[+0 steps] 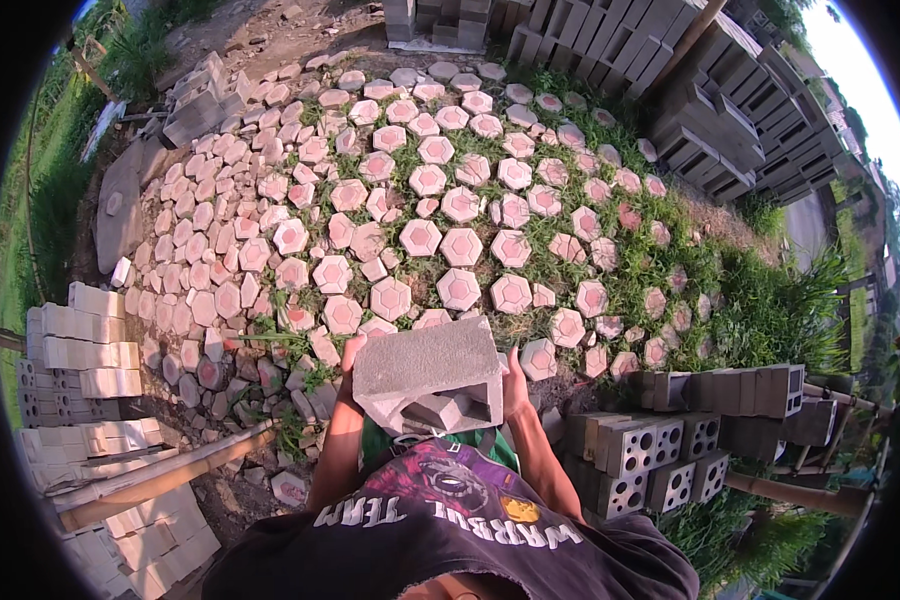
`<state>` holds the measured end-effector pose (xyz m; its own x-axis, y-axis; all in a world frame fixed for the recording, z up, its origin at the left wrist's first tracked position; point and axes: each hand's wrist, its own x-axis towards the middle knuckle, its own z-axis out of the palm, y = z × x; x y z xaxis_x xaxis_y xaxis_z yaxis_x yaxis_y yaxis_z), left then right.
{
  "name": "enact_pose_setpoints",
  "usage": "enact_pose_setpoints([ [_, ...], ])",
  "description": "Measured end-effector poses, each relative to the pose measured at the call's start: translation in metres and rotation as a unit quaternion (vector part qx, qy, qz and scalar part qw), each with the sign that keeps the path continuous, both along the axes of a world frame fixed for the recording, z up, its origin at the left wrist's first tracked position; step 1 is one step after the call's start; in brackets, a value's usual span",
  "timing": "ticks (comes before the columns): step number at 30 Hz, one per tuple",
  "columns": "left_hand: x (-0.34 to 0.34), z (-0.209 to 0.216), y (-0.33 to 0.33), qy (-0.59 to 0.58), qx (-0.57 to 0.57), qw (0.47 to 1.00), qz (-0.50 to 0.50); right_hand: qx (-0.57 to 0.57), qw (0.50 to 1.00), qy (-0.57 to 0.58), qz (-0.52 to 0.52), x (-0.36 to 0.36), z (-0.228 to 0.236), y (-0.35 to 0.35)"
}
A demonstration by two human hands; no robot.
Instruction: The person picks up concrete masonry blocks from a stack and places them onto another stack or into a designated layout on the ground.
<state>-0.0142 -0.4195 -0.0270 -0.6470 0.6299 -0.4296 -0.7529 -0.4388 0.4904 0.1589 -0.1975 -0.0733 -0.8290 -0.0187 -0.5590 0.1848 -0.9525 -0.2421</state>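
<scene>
While outdoors — block (425, 358); pavers (459, 289); grass (775, 310)

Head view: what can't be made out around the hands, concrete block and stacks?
All in the head view:
Most fingers of the left hand and right hand: hidden by the concrete block.
The feet: hidden by the block and clothing.
Far grey stack: cut off by the upper edge.

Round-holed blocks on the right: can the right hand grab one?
Probably not now: the right hand is busy holding the hollow block, though nothing seems to stand between it and the round-holed blocks.
</scene>
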Motion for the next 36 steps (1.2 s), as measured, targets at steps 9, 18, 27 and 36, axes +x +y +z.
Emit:
enact_pose_setpoints([
  [9,-0.097,-0.037,0.112,-0.010,-0.103,0.994,-0.031,0.232,0.973,-0.002,-0.009,-0.089,-0.020,0.080],
  [18,-0.325,-0.092,0.286,0.044,-0.082,0.985,-0.142,0.246,0.966,0.003,-0.076,-0.280,-0.060,0.198],
  [27,-0.537,-0.088,0.388,0.010,-0.044,0.980,-0.192,0.267,0.954,-0.018,-0.132,-0.470,-0.066,0.301],
  [36,-0.689,-0.050,0.480,-0.012,-0.085,0.990,-0.108,0.263,0.962,0.015,-0.076,-0.638,-0.095,0.423],
])
